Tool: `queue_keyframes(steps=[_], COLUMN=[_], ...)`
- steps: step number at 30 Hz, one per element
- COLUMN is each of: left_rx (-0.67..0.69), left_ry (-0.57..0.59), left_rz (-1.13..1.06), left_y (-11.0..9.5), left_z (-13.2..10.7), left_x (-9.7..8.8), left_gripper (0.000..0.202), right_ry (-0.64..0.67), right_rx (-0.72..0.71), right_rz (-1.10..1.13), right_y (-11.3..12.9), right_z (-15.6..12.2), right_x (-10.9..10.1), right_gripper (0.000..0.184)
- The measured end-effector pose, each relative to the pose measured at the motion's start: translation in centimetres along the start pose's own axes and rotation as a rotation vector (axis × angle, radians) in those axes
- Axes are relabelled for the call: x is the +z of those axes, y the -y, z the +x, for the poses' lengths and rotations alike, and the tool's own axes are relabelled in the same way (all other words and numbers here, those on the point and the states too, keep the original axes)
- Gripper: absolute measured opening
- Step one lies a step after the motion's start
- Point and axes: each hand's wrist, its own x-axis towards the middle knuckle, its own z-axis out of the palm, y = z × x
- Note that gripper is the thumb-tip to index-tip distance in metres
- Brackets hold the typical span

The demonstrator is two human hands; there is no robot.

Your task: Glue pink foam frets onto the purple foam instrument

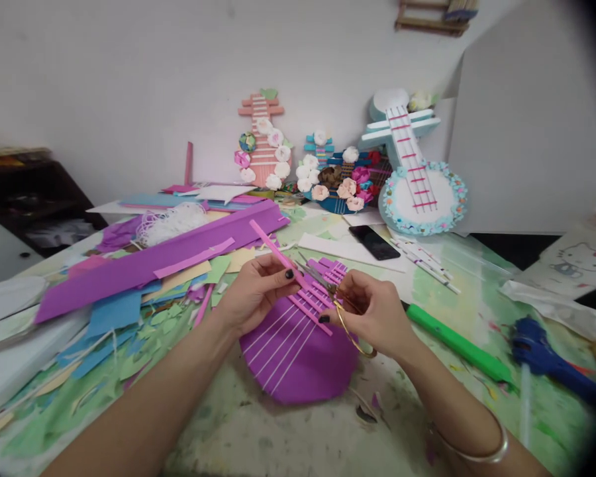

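A purple foam guitar shape [298,361] with white strings and pink cross strips lies on the table in front of me. My left hand [255,291] pinches a long pink foam strip [273,248] that slants up to the left over the guitar's neck. My right hand [375,315] grips small gold-handled scissors [345,318], their blades pointing up left and meeting the strip close to my left fingertips.
Purple foam sheet [163,258], blue and green scraps [119,318] on the left. Finished decorated guitars [417,172] lean on the back wall. Black phone [374,242], green marker [457,344] and blue glue gun [546,354] lie to the right.
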Motion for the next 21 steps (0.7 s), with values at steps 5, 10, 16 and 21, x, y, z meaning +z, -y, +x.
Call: queue_keyframes(steps=[5, 10, 16, 21], left_rx=[0.050, 0.064, 0.093, 0.097], left_ry=[-0.067, -0.080, -0.080, -0.097], left_rz=[-0.006, 0.042, 0.080, 0.080], left_y=[-0.24, -0.23, -0.06, -0.11], left_z=[-0.06, -0.10, 0.06, 0.01], left_x=[0.17, 0.25, -0.13, -0.04], left_gripper=[0.024, 0.025, 0.024, 0.024], right_ry=[0.032, 0.016, 0.023, 0.025], right_rx=[-0.063, -0.109, -0.146, -0.148], right_rz=[-0.053, -0.172, -0.223, -0.232], right_y=[0.42, 0.63, 0.62, 0.52], right_z=[-0.30, -0.29, -0.34, -0.43], right_x=[0.01, -0.04, -0.19, -0.18], right_gripper=[0.044, 0.040, 0.041, 0.041])
